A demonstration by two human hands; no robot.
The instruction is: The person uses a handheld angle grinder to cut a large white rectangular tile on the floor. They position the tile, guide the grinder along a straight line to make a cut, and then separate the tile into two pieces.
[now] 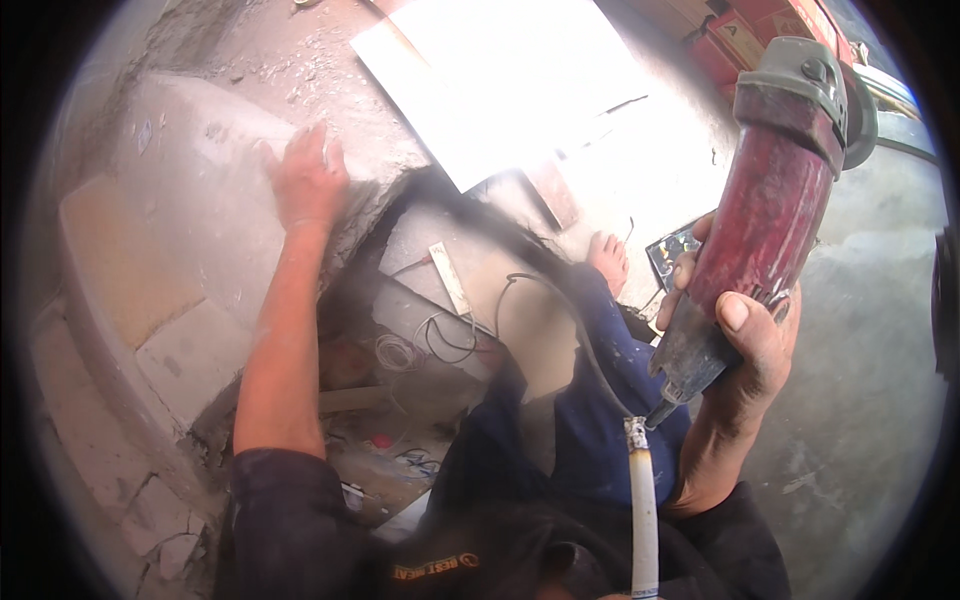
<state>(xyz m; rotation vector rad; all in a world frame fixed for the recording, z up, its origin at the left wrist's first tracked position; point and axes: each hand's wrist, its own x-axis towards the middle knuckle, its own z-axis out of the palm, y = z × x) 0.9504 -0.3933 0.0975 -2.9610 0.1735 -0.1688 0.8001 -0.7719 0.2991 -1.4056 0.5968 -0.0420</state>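
Observation:
An angle grinder (765,200) with a dusty red body and grey gear head is raised on the right. Wrapped round its lower body is my right hand (755,345), thumb across the near side. The grinder's disc and guard (860,115) face right, away from my body. From the dark rear end a cord (590,360) runs down toward my legs. On the left, my left hand (310,180) lies on a dusty pale block (200,150), fingers stretched out and a little blurred. A lit cigarette (643,510) with ash at its tip stands out close in front.
A glaring white sheet (500,70) lies beyond my knees. Between my legs and the block, a white power strip (450,278) and coiled wire (400,353) sit among debris. My bare foot (608,262) rests near a dark flat object (672,252). Red boxes (735,45) stand at far right.

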